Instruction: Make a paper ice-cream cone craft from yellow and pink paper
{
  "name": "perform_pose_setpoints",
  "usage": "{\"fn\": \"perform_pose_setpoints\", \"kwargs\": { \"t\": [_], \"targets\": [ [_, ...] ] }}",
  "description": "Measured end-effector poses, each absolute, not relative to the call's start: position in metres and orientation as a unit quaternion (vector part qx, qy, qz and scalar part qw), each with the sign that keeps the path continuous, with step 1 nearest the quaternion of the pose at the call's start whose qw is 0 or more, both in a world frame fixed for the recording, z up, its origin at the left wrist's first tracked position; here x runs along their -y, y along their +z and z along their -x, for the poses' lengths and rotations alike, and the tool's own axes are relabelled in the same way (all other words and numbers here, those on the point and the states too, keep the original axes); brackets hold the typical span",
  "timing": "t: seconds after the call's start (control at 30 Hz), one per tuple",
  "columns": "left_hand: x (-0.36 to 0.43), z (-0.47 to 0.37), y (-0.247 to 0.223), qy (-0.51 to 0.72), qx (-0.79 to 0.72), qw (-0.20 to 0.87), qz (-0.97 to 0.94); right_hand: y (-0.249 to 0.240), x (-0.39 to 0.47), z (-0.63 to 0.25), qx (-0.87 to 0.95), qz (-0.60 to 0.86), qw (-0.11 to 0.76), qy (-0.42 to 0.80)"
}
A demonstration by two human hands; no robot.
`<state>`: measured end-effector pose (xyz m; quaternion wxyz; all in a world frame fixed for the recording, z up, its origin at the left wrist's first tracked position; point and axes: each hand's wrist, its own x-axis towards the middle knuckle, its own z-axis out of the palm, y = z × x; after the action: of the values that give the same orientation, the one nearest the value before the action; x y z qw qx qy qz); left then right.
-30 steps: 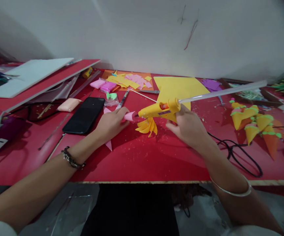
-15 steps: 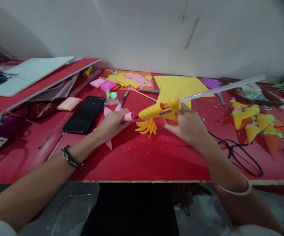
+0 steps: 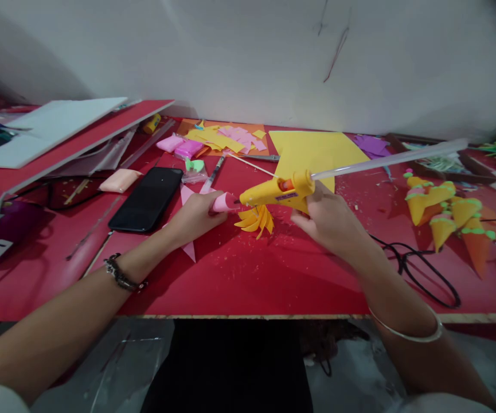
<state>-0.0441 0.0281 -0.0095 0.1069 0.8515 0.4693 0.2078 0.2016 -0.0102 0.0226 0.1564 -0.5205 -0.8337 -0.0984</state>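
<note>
My left hand [image 3: 198, 217] is closed around a small pink paper roll [image 3: 225, 202], whose round end faces right. In my right hand [image 3: 331, 215] is a yellow hot glue gun [image 3: 280, 192], with a long clear glue stick [image 3: 389, 159] sticking out of its back. The gun's nozzle is at the end of the pink roll; whether it touches cannot be made out. Below the nozzle sits a fringed yellow-orange paper flower [image 3: 255, 221] on the red table. A pointed pink paper piece [image 3: 190, 251] lies partly under my left hand.
A black phone [image 3: 147, 199] lies left of my left hand. Behind are yellow paper [image 3: 312, 150], paper scraps [image 3: 217, 137] and clay packets [image 3: 188, 149]. Several yellow and orange paper cones [image 3: 443, 229] and a looped black cable [image 3: 430, 281] are at right. Leaning boards [image 3: 79, 137] stand at left.
The glue gun has shifted slightly left, its nozzle still by the pink roll's end. The roll's open end has turned slightly more toward me. The yellow flower stays in place.
</note>
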Motion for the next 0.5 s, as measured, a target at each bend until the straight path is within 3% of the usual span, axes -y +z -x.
{"fn": "perform_pose_setpoints", "kwargs": {
  "t": [0.5],
  "targets": [
    [-0.0288,0.0449,-0.0093,0.206,-0.429,0.206,-0.855,0.0219,0.0108,-0.1996,0.831,0.520,0.168,-0.100]
  ]
}}
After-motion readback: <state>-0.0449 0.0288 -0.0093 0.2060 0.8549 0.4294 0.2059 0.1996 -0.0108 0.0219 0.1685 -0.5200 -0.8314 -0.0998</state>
